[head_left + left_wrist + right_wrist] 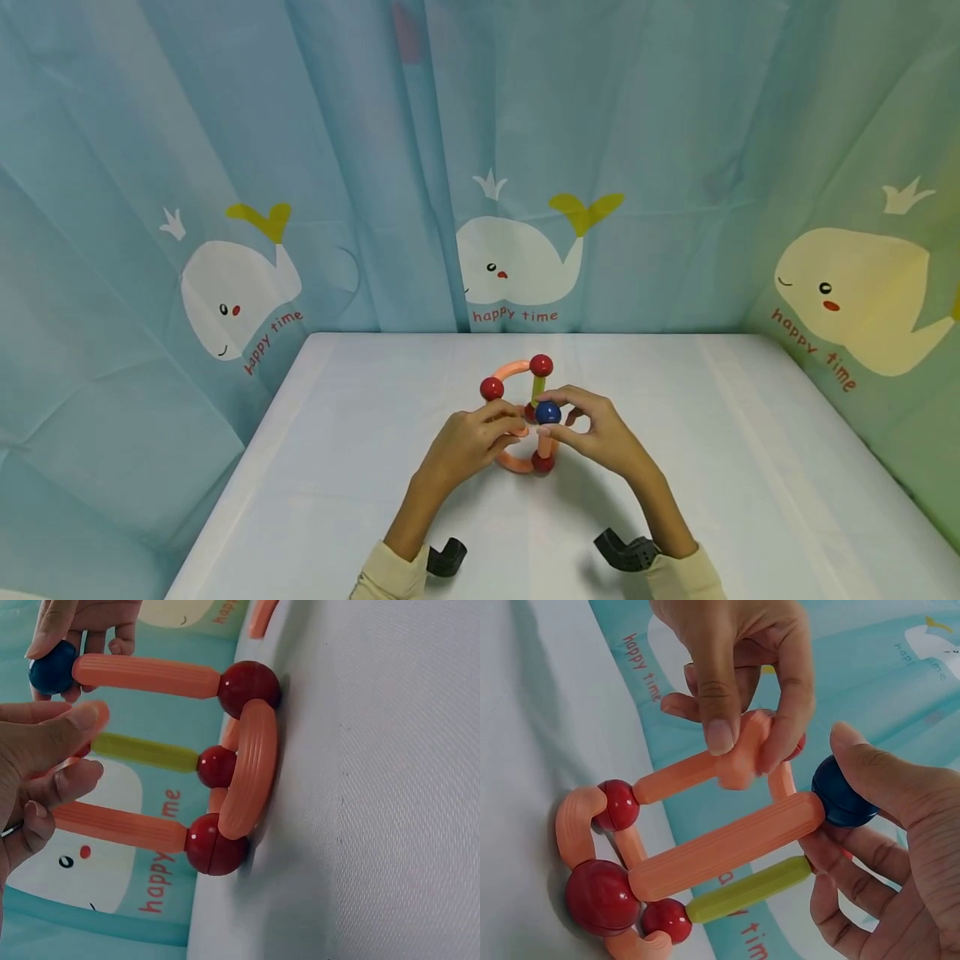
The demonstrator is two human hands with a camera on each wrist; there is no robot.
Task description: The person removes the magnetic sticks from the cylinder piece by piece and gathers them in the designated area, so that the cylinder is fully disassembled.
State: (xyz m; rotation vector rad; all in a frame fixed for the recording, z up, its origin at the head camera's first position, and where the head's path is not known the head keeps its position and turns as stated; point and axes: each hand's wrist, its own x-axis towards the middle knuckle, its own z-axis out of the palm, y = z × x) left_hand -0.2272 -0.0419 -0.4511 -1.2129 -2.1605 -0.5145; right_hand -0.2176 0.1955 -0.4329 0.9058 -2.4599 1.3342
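Note:
A frame of ribbed rods and balls stands on the white table, with curved orange rods joining red balls at its base. Upright orange rods [724, 846] and a yellow-green rod [750, 889] rise from those balls. My left hand [467, 443] pinches a short curved orange rod [744, 754] between thumb and fingers, near the top of the frame. The thumb and fingers of my right hand [600, 429] hold a blue ball [846, 792] on the end of one upright orange rod. Farther back, another curved orange rod [512, 368] links two red balls [542, 365] at the top.
The white table [337, 500] reaches back to a blue-green curtain [360, 167] printed with whales. Beside each forearm is a black curved wrist device [628, 552], close above the table.

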